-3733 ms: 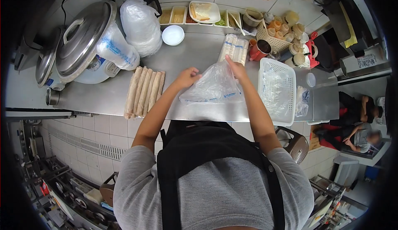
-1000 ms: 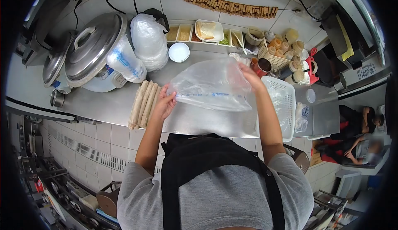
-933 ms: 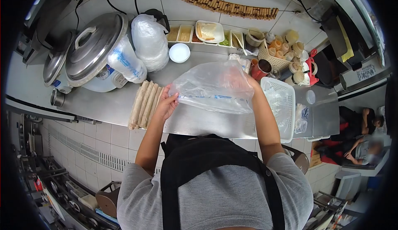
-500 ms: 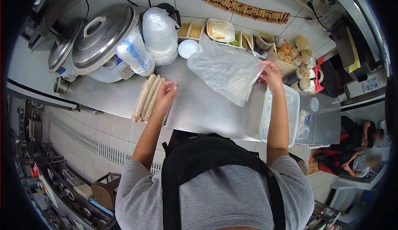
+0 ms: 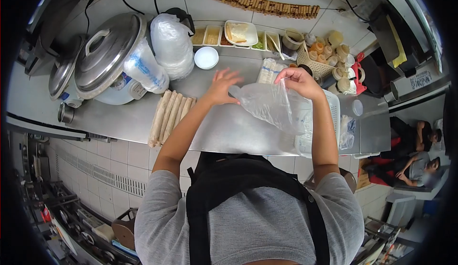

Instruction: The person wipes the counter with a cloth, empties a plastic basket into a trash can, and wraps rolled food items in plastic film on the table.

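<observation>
Pinching the plastic bag [image 5: 268, 105], the right hand [image 5: 302, 82] has room before the counter edge [image 5: 238, 149] (left hand [image 5: 223, 88] spread, empty).

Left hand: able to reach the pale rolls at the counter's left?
Likely yes: the left hand is spread open, only bare counter shows between it and the pale rolls, and the plastic bag is on its other side.

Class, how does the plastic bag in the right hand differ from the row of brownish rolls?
The plastic bag is see-through; the rolls look brownish and opaque. The bag is loose and creased; the rolls are long and straight. The right hand pinches the bag, while the rolls lie untouched on the counter. Both are at that counter.
</observation>
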{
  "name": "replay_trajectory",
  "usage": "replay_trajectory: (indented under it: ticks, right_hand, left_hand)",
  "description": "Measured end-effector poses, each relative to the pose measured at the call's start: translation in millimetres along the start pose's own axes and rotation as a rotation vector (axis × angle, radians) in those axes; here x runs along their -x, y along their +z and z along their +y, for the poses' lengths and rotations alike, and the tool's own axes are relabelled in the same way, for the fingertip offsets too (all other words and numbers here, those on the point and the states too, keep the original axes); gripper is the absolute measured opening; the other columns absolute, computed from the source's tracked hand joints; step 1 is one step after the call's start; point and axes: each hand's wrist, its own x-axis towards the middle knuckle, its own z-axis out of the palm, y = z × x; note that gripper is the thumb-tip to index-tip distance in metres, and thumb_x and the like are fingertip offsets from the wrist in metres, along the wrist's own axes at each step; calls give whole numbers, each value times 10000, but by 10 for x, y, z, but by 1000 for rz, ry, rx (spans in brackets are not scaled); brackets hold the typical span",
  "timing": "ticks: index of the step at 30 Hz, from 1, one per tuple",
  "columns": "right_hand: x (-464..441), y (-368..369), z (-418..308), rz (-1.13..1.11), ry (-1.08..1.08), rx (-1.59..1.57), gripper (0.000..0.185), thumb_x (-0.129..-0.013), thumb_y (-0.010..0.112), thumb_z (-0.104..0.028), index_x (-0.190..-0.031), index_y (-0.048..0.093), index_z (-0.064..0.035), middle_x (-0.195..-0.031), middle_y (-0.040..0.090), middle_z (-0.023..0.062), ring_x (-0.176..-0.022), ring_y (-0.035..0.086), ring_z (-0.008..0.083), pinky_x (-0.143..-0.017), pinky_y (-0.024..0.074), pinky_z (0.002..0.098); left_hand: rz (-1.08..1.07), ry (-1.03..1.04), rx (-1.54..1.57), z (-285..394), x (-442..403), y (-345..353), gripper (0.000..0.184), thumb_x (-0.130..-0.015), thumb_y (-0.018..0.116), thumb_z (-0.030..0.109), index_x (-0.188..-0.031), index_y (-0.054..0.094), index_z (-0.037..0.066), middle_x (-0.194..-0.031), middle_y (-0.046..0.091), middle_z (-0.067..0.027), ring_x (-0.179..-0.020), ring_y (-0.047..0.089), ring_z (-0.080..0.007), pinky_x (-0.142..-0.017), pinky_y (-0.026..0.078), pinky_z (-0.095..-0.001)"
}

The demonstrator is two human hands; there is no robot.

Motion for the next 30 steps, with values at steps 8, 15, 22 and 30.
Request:
replay_trajectory:
  ticks: [8,15,22,30]
  right_hand:
    - [165,-617,-420,554,-293,243,315,-781,652,53,-1085,626,-25,-1040,635,29,-883,571,79,-761,484,230]
    - [-37,-603,12,629,-447,-369,387,-931,472,-284,-1141,578,24,-1144,598,111,-1029,571,194,-878,458,320]
    - [-490,315,377,199,-400,900,206,-854,623,-226,-988,647,-72,-1129,574,52,-1009,529,168,-879,416,295]
    - [-1141,20,1100,895,-86,-563,205,-882,606,-292,-982,590,-114,-882,599,-10,-805,546,108,-729,442,287]
  left_hand:
    - [-222,-446,1266,251,519,489,300,-915,601,306,-1087,617,61,-919,664,-24,-808,635,-121,-803,492,-318]
    - [34,-809,1614,257,1071,634,283,-927,591,324,-1082,597,87,-881,632,14,-804,609,-98,-714,503,-263]
    - [110,-912,1636,82,1542,761,260,-942,569,294,-1083,591,77,-918,634,-9,-828,617,-108,-760,528,-299]
    - [214,-1088,1710,81,1736,941,314,-912,604,355,-1077,579,89,-982,628,-46,-918,613,-181,-820,526,-381]
